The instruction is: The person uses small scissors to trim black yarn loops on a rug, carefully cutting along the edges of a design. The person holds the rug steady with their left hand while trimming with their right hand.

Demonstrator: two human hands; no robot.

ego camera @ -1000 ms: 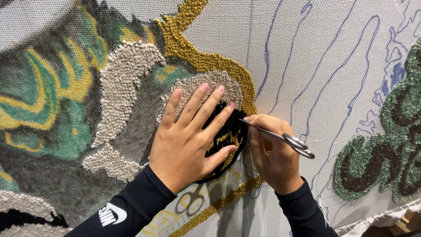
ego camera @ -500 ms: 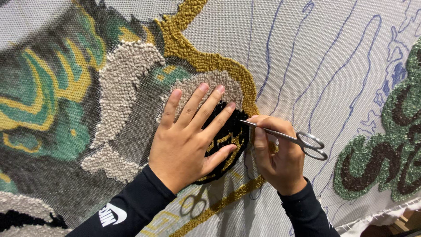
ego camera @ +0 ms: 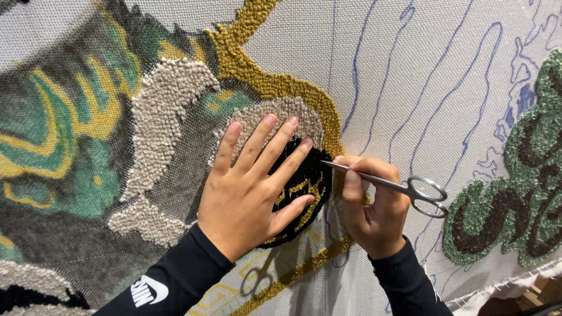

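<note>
Head view: a large tufting cloth [ego camera: 410,70] fills the frame, stretched flat, with blue drawn outlines on its bare weave at the right and finished pile at the left. The left hand [ego camera: 249,193] lies flat on the cloth, fingers [ego camera: 257,143] spread wide and holding nothing, pressing over a black tufted patch [ego camera: 307,175] that carries small gold marks. A gold tufted band [ego camera: 263,76] curves along the far side of that patch, and a beige looped area [ego camera: 161,111] sits to the left of it. The right hand [ego camera: 374,210] is closed around a pair of small steel scissors [ego camera: 398,187], fingers wrapped on the blades' shank, with the loops sticking out to the right. The tip touches the cloth at the right edge of the black patch, just beside the gold band. The blades look closed or nearly so; I cannot tell exactly. A green and dark tufted shape [ego camera: 515,193] lies well apart at the far right.

To do this well, I judge the flat hand should keep the cloth taut close to the tip, the blades should take only stray pile, and the point should stay shallow so the backing weave is not nicked.
</note>
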